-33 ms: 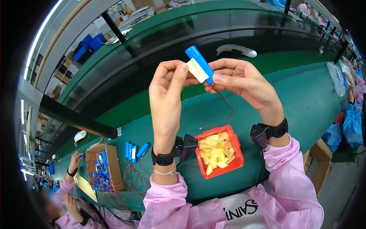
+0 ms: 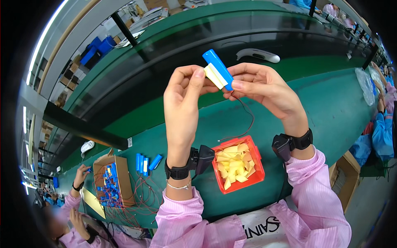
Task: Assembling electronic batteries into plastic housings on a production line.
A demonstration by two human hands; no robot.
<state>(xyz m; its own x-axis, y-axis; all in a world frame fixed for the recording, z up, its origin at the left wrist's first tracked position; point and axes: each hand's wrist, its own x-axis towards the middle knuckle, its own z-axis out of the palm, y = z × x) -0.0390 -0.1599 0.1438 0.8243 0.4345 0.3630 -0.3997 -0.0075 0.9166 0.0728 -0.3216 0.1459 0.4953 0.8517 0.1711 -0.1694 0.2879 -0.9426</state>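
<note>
My right hand [image 2: 269,89] pinches the lower end of a blue wrapped cylindrical battery [image 2: 216,62], which is tilted with its top toward the left. A thin dark red lead [image 2: 253,118] hangs from that end and curls down toward the table. Between the thumb and fingers of my left hand [image 2: 184,91] is the left edge of a pale yellow paper piece [image 2: 215,77]. The paper's other side lies along the battery; whether it is stuck down I cannot tell. Below both hands, a red-orange tray [image 2: 259,175] holds many similar yellow pieces.
Several blue batteries [image 2: 142,162] lie left on the green table [image 2: 326,109]. Beside them stands a cardboard box [image 2: 125,182] of wired batteries, near a co-worker's hand [image 2: 81,175]. A white handheld device [image 2: 258,54] rests beyond my hands; an open carton [image 2: 345,177] is at right.
Both hands, with the battery and yellow paper, have shifted very slightly to the right. The grip of each looks the same.
</note>
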